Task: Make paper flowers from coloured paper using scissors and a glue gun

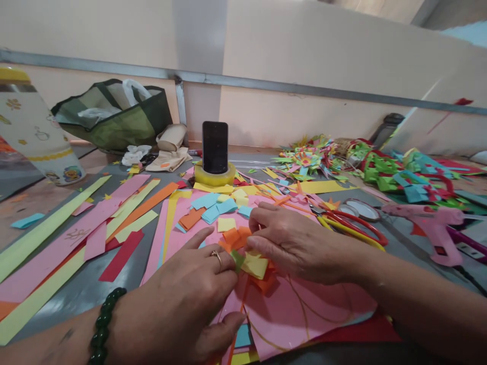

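My left hand [190, 289], with a ring and a dark green bead bracelet, lies over pink paper sheets [289, 314]. Its index finger stretches forward and its thumb is apart. The other fingers curl beside a green paper piece [238, 259]. A thin orange paper strip [245, 294] passes near the thumb tip. My right hand [289, 243] has thumb and fingers closed at small orange paper pieces [234, 237], next to a folded yellow paper piece [255, 264]. Its fingertips are partly hidden. Blue paper pieces [213, 207] lie scattered just beyond both hands.
A phone [215, 147] stands in a yellow tape roll [215, 176]. Scissors [350, 225] and a pink glue gun [431, 228] lie at right. Long paper strips [72, 233], a tumbler [38, 126] and a green bag [117, 116] are left. Paper decorations [403, 167] lie at back right.
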The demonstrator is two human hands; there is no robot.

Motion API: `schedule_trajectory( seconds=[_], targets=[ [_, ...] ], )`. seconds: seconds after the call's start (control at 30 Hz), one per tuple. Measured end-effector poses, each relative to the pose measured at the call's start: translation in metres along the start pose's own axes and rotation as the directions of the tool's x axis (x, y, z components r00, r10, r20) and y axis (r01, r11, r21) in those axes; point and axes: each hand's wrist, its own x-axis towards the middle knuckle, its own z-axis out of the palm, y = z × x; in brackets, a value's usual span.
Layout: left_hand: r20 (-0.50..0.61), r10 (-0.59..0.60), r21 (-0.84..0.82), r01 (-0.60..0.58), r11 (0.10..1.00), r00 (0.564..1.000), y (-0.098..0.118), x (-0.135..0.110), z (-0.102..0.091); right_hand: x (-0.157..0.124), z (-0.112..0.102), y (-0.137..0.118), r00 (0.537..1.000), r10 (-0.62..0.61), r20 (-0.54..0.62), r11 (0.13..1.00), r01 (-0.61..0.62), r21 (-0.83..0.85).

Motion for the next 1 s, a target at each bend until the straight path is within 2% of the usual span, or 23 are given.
schedule_trajectory(
  seconds=[0.17, 0.3, 0.47, 0.6, 0.77, 1.0],
  targets=[
    [-0.021, 0.003, -0.008, -0.003, 1.000, 1.000, -0.001, 0.000, 0.002, 0.000, -0.003, -0.001, 1.000, 0.029, -0.004, 0.999, -0.029, 0.020],
    [-0.024, 0.000, -0.017, -0.001, 1.000, 1.000, -0.001, 0.001, -0.001, -0.009, -0.015, 0.000, 0.995, 0.070, -0.065, 0.990, -0.061, 0.130],
    [-0.077, 0.024, 0.002, -0.024, 1.000, 0.997, -0.001, 0.001, -0.004, -0.019, -0.014, 0.004, 0.989, 0.149, -0.011, 0.958, -0.142, 0.249],
    [-0.079, 0.022, 0.045, -0.019, 0.999, 0.997, 0.000, 0.001, -0.005, -0.015, -0.005, 0.007, 0.980, 0.200, -0.001, 0.947, -0.193, 0.258],
    [-0.116, -0.003, 0.112, 0.016, 0.994, 0.993, -0.001, 0.000, -0.008, -0.012, -0.005, 0.006, 0.969, 0.245, -0.019, 0.936, -0.231, 0.265],
    [-0.271, -0.006, 0.112, 0.037, 0.993, 0.962, -0.003, -0.002, -0.013, -0.016, -0.003, -0.013, 0.981, 0.193, -0.034, 0.962, -0.182, 0.202]
  ],
)
